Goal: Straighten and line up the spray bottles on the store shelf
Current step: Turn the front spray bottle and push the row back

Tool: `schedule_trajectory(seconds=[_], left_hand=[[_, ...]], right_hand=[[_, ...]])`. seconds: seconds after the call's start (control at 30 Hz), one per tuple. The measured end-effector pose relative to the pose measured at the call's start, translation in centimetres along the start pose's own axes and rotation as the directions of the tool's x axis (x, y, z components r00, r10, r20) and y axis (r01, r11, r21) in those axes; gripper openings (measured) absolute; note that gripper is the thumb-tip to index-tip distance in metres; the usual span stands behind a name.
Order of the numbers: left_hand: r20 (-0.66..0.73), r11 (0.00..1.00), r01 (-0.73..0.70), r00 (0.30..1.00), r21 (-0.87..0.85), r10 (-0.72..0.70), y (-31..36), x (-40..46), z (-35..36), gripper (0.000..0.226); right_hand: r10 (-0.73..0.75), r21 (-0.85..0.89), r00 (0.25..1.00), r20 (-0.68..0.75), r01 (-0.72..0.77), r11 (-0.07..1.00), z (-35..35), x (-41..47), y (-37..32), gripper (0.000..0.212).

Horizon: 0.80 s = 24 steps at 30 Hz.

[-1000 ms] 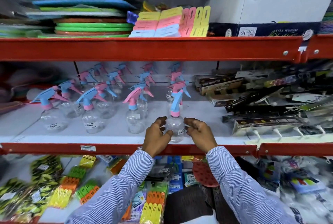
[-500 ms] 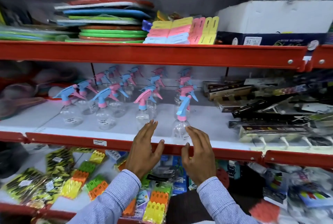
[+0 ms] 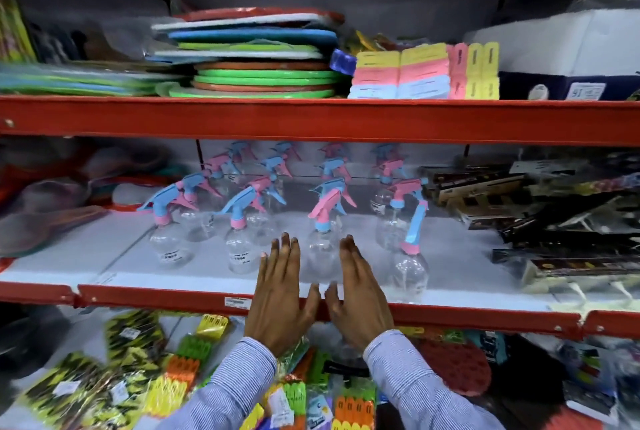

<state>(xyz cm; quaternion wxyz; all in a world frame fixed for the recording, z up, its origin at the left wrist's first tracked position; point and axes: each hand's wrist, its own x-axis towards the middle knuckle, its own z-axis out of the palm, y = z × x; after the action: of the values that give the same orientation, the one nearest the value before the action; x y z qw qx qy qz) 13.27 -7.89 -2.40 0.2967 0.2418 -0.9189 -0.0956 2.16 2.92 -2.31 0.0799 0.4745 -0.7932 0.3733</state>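
Bottle [image 3: 320, 253] btwn open hands [image 3: 320, 294]

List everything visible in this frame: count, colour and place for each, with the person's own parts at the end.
spray bottles: four in the front row, more behind, exact total unclear; clear bodies, pink and blue heads; middle shelf.
middle shelf: one, white deck, red front edge.
round mats: one stack, green, orange, blue; upper shelf, left of centre.
clip packs: one cluster, yellow, pink, pale blue; upper shelf, centre.
white box: one, upper shelf, right.
dark boxed goods: a pile, black and brown; middle shelf, right.
packaged clips: many, yellow, green, orange; lower shelf.
left hand: open, flat, left of the third front bottle.
right hand: open, flat, right of it.
striped sleeves: two, pale blue.
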Motion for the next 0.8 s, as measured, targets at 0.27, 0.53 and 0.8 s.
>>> schedule_trajectory(seconds=[0.27, 0.53, 0.8], left_hand=[[0.260, 0.868, 0.207, 0.961, -0.450, -0.095, -0.1, 4.8, -0.6, 0.064], [0.232, 0.805, 0.237, 0.964, -0.543, -0.128, 0.1, 4.3, -0.8, 0.048], [0.174, 0.815, 0.186, 0.979, -0.549, -0.107, 1.0, 1.8, -1.4, 0.044]], right_hand=[[0.384, 0.203, 0.920, 0.082, -0.393, 0.897, 0.7, 5.0, -0.4, 0.062], [0.340, 0.253, 0.931, 0.130, -0.362, 0.897, -0.3, 4.0, 0.3, 0.052], [0.306, 0.298, 0.940, 0.152, -0.339, 0.892, -1.0, 1.1, 0.5, 0.048]])
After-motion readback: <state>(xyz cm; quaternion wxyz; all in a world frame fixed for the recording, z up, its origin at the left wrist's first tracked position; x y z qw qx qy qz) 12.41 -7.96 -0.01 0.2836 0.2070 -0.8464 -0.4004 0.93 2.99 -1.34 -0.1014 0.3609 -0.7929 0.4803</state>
